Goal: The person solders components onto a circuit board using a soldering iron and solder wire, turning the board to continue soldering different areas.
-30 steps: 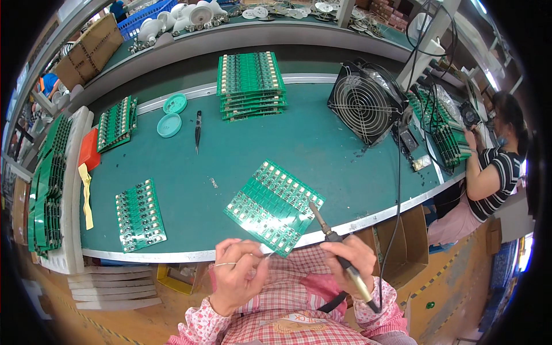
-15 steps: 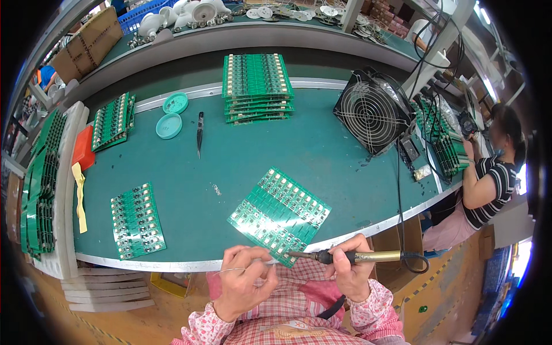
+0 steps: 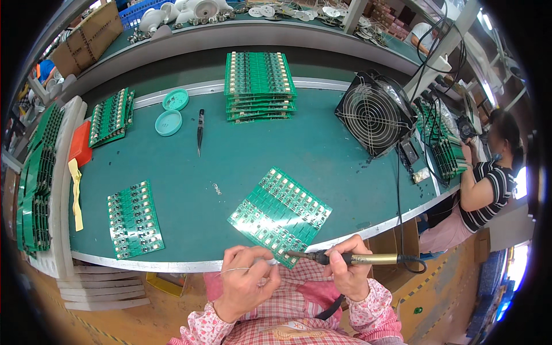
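Observation:
My right hand (image 3: 349,268) grips a soldering iron (image 3: 368,259) with a dark and gold handle, its tip pointing left. That tip is over the near corner of a green circuit board panel (image 3: 282,213), which lies turned on the bench and juts past its front edge. My left hand (image 3: 247,280) is closed in a pinch on a thin strand of solder wire (image 3: 234,269), close to the same corner. Whether the wire touches the iron's tip is too small to tell.
A second board panel (image 3: 135,220) lies at left. Behind are stacked boards (image 3: 260,77), tweezers (image 3: 200,132), turquoise lids (image 3: 168,123) and a black fan (image 3: 375,115). A foam-edged rack of boards (image 3: 64,190) borders the left. A cable hangs at right, where a person (image 3: 489,184) sits working.
The whole view has shifted slightly. Both hands, the iron and the board panel keep nearly the same places relative to each other. At right, the other person's arms have moved a little.

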Tool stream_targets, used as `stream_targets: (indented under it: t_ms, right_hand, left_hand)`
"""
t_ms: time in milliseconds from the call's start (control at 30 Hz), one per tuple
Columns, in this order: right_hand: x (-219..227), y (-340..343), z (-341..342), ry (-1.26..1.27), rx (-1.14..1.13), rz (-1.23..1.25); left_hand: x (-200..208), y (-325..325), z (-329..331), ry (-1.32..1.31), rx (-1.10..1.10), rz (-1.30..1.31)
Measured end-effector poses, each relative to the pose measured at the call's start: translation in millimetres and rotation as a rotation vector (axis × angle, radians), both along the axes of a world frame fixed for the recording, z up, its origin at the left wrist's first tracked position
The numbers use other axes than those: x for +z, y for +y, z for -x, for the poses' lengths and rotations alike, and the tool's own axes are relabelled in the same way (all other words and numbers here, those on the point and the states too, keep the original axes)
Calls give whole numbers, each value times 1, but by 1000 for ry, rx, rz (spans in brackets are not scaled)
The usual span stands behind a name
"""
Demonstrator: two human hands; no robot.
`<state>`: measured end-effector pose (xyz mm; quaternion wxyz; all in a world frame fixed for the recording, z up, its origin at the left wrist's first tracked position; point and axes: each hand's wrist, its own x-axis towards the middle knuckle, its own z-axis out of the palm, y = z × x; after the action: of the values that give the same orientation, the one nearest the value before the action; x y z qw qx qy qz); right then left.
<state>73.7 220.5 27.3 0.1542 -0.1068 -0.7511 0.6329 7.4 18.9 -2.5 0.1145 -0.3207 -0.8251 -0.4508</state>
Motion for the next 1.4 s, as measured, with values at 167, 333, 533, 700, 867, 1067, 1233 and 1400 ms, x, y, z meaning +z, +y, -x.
stream_targets:
  t_ms: [167,333,533,700,867,1067,1233,1400]
  right_hand:
    - [-2,7,3,126,93,-252]
    - [-5,7,0,135,18,-154]
    - [-12,12,-1,207,-185,181]
    - [-31,14,18,229,-220,-283]
    - [-35,9,40,282,-259,-891]
    - [-33,7,43,231,-269,-831]
    - [-26,4,48,191,-175,-808]
    - [-25,13,39,308,-113,-835]
  left_hand:
    - [0,0,0,14,-1,6]
    - [-1,-3,0,-3,2,-26]
    - [-8,-6,-2,33,-14,-18]
    - [-2,2,-3,94,5,30]
    - [-7,8,-6,164,81,152]
    - [-12,15,-10,217,182,195]
    - [-11,18,-14,217,256,231]
    - [-13,15,-11,214,143,182]
